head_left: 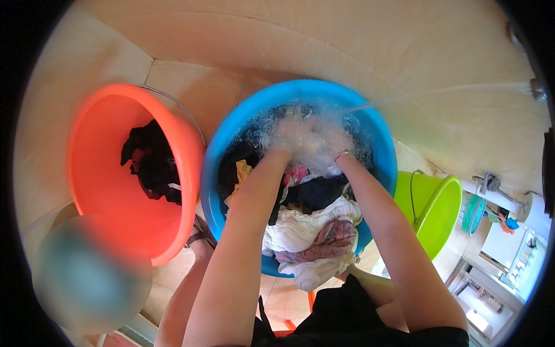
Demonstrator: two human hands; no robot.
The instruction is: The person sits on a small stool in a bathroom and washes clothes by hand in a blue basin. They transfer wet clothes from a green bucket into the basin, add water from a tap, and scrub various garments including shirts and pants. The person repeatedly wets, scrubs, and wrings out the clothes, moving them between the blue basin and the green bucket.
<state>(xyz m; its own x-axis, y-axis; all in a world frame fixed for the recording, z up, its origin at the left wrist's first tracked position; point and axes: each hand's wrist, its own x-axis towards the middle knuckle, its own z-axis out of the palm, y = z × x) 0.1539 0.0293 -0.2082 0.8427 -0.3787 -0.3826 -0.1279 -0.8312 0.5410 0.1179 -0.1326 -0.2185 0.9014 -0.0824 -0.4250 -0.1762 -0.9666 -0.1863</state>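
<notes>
Both hands sunk in suds, working laundry in the blue tub.

Head view: left hand [281,146] and right hand [341,155] buried past the wrists in foam [312,136] at the far side of the blue tub [231,133], near each other; fingers hidden, so cannot tell whether clenched on cloth or spread. Thin water stream [451,91] arcing in from a tap at the right edge. Wet clothes [315,231] heaped in the near half: white, mauve, black, a yellow scrap, some draped over the near rim. Probably heavy and limp when soaked, slippery with soap, not fragile; best gathered in bunched handfuls from underneath rather than by one corner. Orange tub [104,173] just left, dark garment [151,162] inside. Green bucket [433,214] just right. Tan tile floor beneath.
</notes>
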